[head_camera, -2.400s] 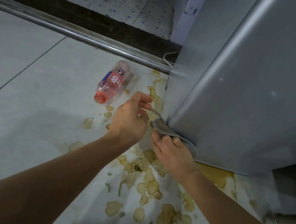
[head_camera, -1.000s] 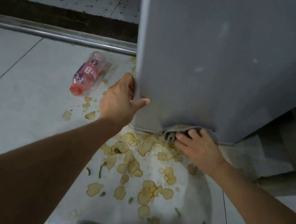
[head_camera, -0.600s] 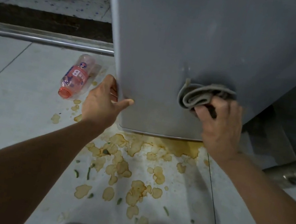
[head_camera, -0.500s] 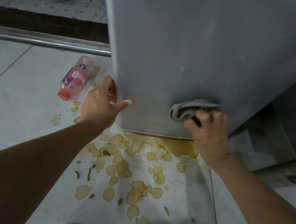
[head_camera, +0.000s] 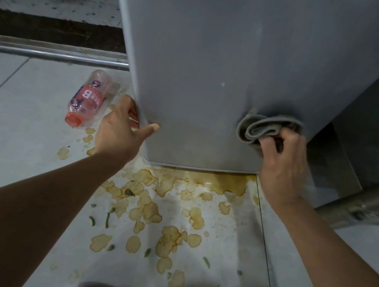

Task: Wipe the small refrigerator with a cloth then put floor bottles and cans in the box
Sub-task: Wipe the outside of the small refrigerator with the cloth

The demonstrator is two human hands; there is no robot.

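Head view looks down the grey front of the small refrigerator (head_camera: pixel 219 73), a stiff, heavy box. The left hand (head_camera: pixel 120 132) clamps its lower left edge, thumb on the front, steadying it. The right hand (head_camera: pixel 282 163) grips the cloth (head_camera: pixel 260 129), soft and bunched, pressed low on the right. A bottle (head_camera: pixel 86 99) lies on the stained floor (head_camera: pixel 10 139) beside the fridge: light, likely slippery, best taken round its body.

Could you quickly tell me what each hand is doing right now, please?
Left hand: grips the refrigerator's left front edge.
Right hand: holds the folded cloth against the refrigerator's front.
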